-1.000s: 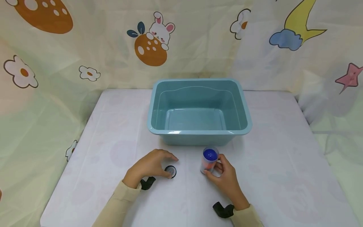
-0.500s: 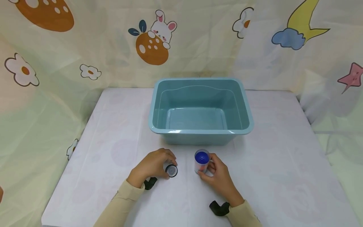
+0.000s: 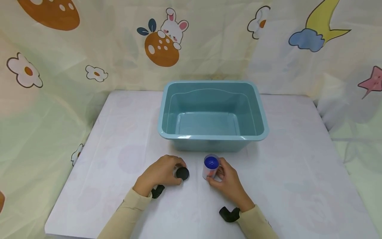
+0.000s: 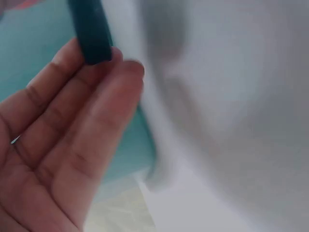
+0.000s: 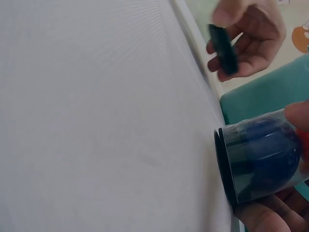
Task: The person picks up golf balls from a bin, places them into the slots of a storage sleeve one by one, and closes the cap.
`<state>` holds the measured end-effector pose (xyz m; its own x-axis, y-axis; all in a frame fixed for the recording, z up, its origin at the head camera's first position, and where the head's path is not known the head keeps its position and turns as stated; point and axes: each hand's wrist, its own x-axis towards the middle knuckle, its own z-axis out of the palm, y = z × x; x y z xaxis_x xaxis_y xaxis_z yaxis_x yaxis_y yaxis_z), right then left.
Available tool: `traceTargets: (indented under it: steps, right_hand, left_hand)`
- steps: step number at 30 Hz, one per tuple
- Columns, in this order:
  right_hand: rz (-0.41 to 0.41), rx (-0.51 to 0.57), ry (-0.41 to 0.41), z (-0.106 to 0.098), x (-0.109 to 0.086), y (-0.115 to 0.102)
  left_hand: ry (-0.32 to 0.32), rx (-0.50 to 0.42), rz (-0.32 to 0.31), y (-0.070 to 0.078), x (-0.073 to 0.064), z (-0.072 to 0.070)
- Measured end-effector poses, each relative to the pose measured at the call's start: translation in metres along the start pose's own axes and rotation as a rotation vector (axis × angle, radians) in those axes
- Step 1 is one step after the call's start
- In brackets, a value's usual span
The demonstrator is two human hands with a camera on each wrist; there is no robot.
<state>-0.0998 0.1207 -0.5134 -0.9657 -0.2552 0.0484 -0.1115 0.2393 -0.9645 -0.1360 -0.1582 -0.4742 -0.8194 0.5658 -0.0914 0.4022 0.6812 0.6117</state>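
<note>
My left hand point(image 3: 159, 173) pinches the round black plastic lid point(image 3: 182, 173); my right hand point(image 3: 225, 179) grips the clear plastic jar point(image 3: 210, 167) holding what looks like 1 blue ball. Tilting the jar risks spillage.

Head cam: high, looking forward and down over the tabletop point(image 3: 298, 159), blue tub point(image 3: 212, 139) centred, both hands in front of the tub. Left wrist cam: very close on the left hand point(image 4: 53, 145) pinching the black lid point(image 4: 91, 31), tub behind, blurred. Right wrist cam: close along the tabletop at the clear jar point(image 5: 260, 157) in the right hand point(image 5: 275, 212); shares lid, left hand and tub with both other views.
</note>
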Motion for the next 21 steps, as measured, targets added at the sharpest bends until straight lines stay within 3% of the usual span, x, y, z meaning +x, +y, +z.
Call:
traceTargets:
  steps: [5, 10, 16, 21]
  right_hand:
    - [-0.025, 0.005, -0.011, 0.001, 0.003, 0.001]
    - [-0.038, 0.013, -0.027, 0.001, 0.006, 0.001]
    - [-0.072, 0.009, -0.041, 0.000, 0.007, 0.002]
    - [-0.094, -0.008, -0.044, 0.001, 0.007, 0.002]
  left_hand:
    - [0.090, -0.125, 0.074, 0.011, -0.002, -0.014]
    - [0.221, -0.201, 0.182, 0.028, -0.004, -0.023]
    - [0.395, -0.179, 0.318, 0.043, -0.001, -0.025]
    - [0.446, -0.127, 0.383, 0.047, 0.004, -0.027]
